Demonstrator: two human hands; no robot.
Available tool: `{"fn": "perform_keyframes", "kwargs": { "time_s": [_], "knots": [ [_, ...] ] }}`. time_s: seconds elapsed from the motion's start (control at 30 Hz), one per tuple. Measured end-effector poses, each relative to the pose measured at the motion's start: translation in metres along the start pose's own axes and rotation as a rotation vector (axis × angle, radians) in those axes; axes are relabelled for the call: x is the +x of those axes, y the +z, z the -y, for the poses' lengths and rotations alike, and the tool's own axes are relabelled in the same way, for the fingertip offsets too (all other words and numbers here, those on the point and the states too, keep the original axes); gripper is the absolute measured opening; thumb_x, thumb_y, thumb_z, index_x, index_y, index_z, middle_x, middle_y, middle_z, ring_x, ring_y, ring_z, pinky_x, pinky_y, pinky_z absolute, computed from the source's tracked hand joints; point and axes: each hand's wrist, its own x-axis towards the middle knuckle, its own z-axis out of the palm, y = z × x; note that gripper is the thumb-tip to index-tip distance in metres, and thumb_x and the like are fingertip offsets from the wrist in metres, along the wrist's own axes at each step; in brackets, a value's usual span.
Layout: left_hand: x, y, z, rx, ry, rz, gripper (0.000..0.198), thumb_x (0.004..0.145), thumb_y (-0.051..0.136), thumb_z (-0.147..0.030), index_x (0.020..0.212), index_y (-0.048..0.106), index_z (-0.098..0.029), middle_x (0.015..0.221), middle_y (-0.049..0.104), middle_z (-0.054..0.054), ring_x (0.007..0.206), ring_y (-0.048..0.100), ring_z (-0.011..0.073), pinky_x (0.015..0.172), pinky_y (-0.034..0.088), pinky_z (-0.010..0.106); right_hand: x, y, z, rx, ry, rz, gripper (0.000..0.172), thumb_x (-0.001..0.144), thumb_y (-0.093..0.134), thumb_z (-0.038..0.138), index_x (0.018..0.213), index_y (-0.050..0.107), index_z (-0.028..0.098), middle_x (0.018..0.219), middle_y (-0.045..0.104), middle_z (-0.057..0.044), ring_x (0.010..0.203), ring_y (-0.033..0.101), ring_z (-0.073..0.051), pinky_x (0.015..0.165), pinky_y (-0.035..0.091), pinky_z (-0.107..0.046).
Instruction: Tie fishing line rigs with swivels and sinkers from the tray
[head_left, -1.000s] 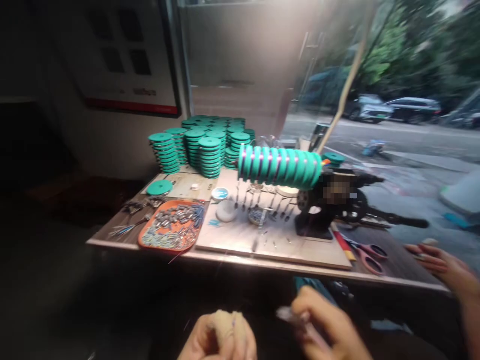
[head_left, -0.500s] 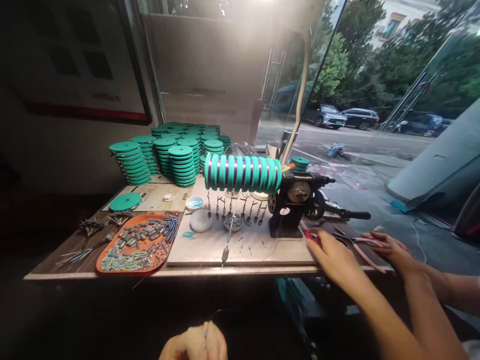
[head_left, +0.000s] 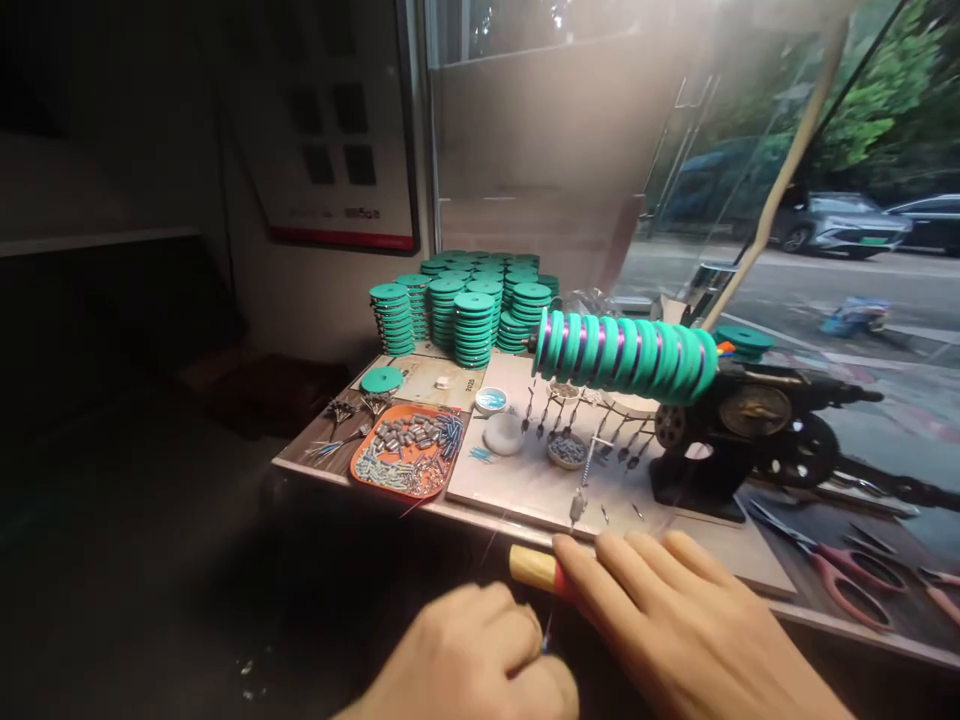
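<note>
My right hand (head_left: 667, 600) is in front of the table's front edge, fingers wrapped round a short cylinder (head_left: 534, 567) with a pale yellow end and a red part. Its kind is not clear. Close beside it, lower and to the left, my left hand (head_left: 472, 655) is closed on a thin line (head_left: 550, 622) with a small blue bit by the fingertips. Just beyond the hands, a grey sinker (head_left: 577, 507) hangs from a coiled piece at the board's front edge. Behind it, a row of green foam line spools (head_left: 626, 355) sits on the black winder (head_left: 750, 415).
Stacked green spools (head_left: 474, 330) stand at the back left. An orange tray (head_left: 409, 455) holds sinkers and small fittings. A small bowl of grey beads (head_left: 567, 450) sits on the pale board (head_left: 510, 490). Pink-handled scissors (head_left: 847, 585) lie at the right, and glass is behind.
The view has swung left. My right hand has come from beside the winder with the red-and-yellow cylinder and is now close to my left hand. A second person's hands at the right are out of view.
</note>
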Motion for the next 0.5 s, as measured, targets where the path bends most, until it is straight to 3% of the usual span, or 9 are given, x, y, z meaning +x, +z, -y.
{"fn": "perform_keyframes", "kwargs": {
  "time_s": [0.03, 0.07, 0.13, 0.2, 0.27, 0.33, 0.4, 0.5],
  "knots": [
    [0.012, -0.016, 0.001, 0.043, -0.018, 0.105, 0.021, 0.078, 0.047, -0.013, 0.058, 0.042, -0.018, 0.054, 0.040, -0.001, 0.053, 0.032, 0.0129, 0.047, 0.020, 0.027, 0.011, -0.006, -0.006, 0.060, -0.058, 0.052, 0.028, 0.083, 0.037, 0.014, 0.094, 0.060, 0.023, 0.070, 0.061, -0.003, 0.058, 0.056, -0.018, 0.054, 0.043, -0.028],
    [0.025, -0.030, 0.003, -0.058, -0.004, 0.197, 0.019, 0.071, 0.052, -0.012, 0.057, 0.040, -0.018, 0.056, 0.041, -0.002, 0.054, 0.033, 0.0126, 0.047, 0.021, 0.026, 0.019, -0.011, -0.015, 0.169, -0.070, 0.113, 0.025, 0.084, 0.038, 0.017, 0.088, 0.061, 0.023, 0.070, 0.062, -0.003, 0.059, 0.056, -0.017, 0.054, 0.043, -0.026],
    [0.048, -0.046, 0.013, -0.516, -0.082, 0.386, 0.017, 0.064, 0.051, -0.010, 0.055, 0.039, -0.019, 0.053, 0.037, -0.004, 0.050, 0.036, 0.0104, 0.048, 0.028, 0.023, 0.025, -0.022, -0.030, 0.487, 0.060, 0.198, 0.019, 0.086, 0.043, 0.027, 0.092, 0.061, 0.026, 0.083, 0.064, -0.003, 0.070, 0.059, -0.017, 0.061, 0.047, -0.024],
    [0.063, -0.040, 0.024, -0.951, -0.161, 0.210, 0.009, 0.060, 0.053, -0.017, 0.057, 0.044, -0.019, 0.057, 0.044, -0.002, 0.054, 0.043, 0.0125, 0.053, 0.036, 0.024, 0.026, -0.028, -0.037, 0.773, 0.276, 0.226, 0.021, 0.084, 0.047, 0.034, 0.100, 0.056, 0.026, 0.093, 0.063, -0.002, 0.082, 0.060, -0.017, 0.069, 0.048, -0.023],
    [0.063, -0.016, 0.032, -0.987, -0.155, 0.109, 0.003, 0.065, 0.048, -0.022, 0.064, 0.049, -0.019, 0.071, 0.055, 0.003, 0.068, 0.053, 0.0181, 0.065, 0.042, 0.030, 0.027, -0.027, -0.034, 0.910, 0.424, 0.190, 0.018, 0.083, 0.045, 0.032, 0.095, 0.054, 0.023, 0.090, 0.062, -0.001, 0.082, 0.059, -0.017, 0.071, 0.047, -0.023],
    [0.051, 0.017, 0.032, -0.798, -0.079, -0.151, 0.006, 0.067, 0.048, -0.019, 0.061, 0.048, -0.019, 0.078, 0.059, 0.006, 0.074, 0.055, 0.0195, 0.069, 0.043, 0.030, 0.032, -0.021, -0.027, 0.884, 0.429, 0.199, 0.013, 0.082, 0.043, 0.028, 0.086, 0.052, 0.021, 0.079, 0.061, 0.001, 0.075, 0.058, -0.015, 0.068, 0.045, -0.021],
    [0.034, 0.044, 0.026, -0.516, -0.119, -0.317, 0.005, 0.064, 0.050, -0.014, 0.065, 0.051, -0.019, 0.079, 0.060, 0.008, 0.077, 0.054, 0.0211, 0.070, 0.042, 0.031, 0.041, -0.012, -0.020, 0.738, 0.387, 0.259, 0.018, 0.085, 0.039, 0.031, 0.079, 0.053, 0.021, 0.069, 0.060, 0.002, 0.065, 0.057, -0.013, 0.061, 0.041, -0.020],
    [0.016, 0.061, 0.013, -0.317, -0.318, -0.332, 0.023, 0.055, 0.046, -0.003, 0.072, 0.050, -0.018, 0.076, 0.056, 0.006, 0.076, 0.052, 0.0207, 0.067, 0.042, 0.029, 0.054, 0.006, -0.015, 0.408, 0.351, 0.320, 0.043, 0.092, 0.026, 0.039, 0.065, 0.055, 0.021, 0.055, 0.058, 0.001, 0.050, 0.055, -0.013, 0.048, 0.031, -0.021]
  ]
}}
